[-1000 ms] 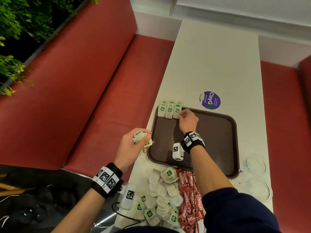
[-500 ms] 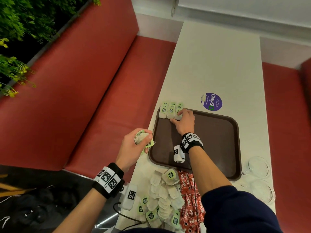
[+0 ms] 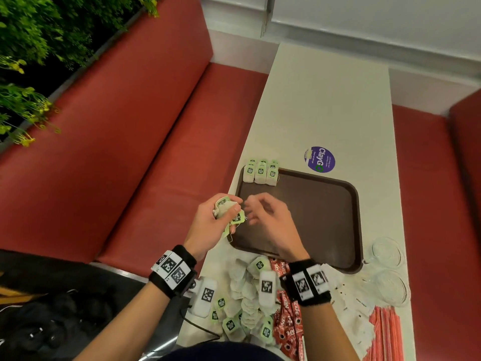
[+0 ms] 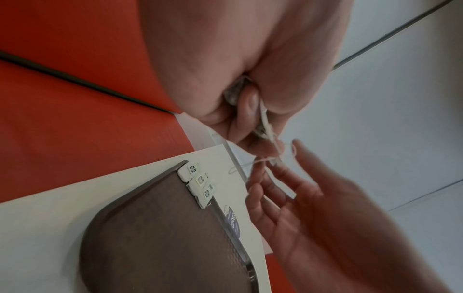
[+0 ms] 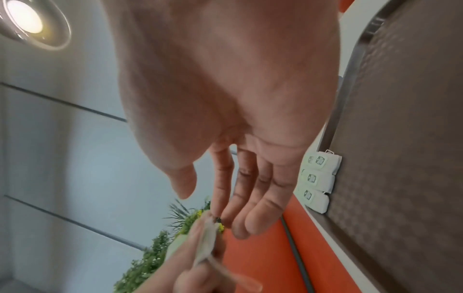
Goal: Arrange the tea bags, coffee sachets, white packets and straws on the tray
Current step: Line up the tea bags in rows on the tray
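The left hand [image 3: 208, 225] gripped a bunch of tea bags [image 3: 229, 212] just over the left edge of the brown tray [image 3: 312, 217]. The right hand [image 3: 268, 220], its fingers relaxed and holding nothing, reached to this bunch above the tray's left part. Three tea bags in a row [image 3: 261, 172] lay in the tray's far left corner, and the loose tea bags [image 3: 244, 295], coffee sachets [image 3: 287, 316], white packets [image 3: 356, 308] and straws [image 3: 385, 332] lay on the table before the tray's near edge.

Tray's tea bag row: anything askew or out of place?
The three tea bags sit neatly side by side, but at the tray's far-left corner they overhang its rim, tags poking onto the table.
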Motion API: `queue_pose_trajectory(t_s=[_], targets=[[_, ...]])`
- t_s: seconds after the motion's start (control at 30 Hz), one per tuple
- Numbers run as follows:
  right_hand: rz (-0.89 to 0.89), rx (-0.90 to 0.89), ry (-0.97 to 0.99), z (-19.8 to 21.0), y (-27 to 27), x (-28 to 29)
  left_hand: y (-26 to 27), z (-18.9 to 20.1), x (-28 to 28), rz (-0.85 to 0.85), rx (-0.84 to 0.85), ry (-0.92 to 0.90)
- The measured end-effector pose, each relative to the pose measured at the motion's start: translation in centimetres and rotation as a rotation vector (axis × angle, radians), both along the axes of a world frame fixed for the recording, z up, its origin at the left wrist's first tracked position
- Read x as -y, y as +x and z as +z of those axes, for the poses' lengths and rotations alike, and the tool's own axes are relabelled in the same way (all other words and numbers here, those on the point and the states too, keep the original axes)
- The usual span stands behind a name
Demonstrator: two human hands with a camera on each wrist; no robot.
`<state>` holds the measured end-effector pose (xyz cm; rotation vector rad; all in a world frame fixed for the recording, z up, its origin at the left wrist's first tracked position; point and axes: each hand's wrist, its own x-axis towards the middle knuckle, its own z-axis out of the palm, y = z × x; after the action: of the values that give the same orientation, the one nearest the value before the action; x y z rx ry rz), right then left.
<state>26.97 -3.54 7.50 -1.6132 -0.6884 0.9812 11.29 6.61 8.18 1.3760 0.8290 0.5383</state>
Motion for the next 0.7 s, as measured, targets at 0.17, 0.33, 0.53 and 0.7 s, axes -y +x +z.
queue_pose_trajectory(t_s=[0.17,0.33,0.53,0.7], targets=[[-0.045,-0.153,0.075,2.0,-3.0,3.7,0.1,1.0,1.4,0.022,0.051,0.062],[-0.137,-0.121,0.089,2.2,-3.0,4.9,-0.1,1.1,2.7,-0.043,0.072,0.022],[-0.219,0.078,0.107,4.1,-1.4,5.5,-1.4,0.8,2.9,-0.141,-0.003,0.036],[0.046,0.514,0.078,6.0,-0.2,5.0,-1.4,1.1,2.8,-0.238,-0.031,0.068]])
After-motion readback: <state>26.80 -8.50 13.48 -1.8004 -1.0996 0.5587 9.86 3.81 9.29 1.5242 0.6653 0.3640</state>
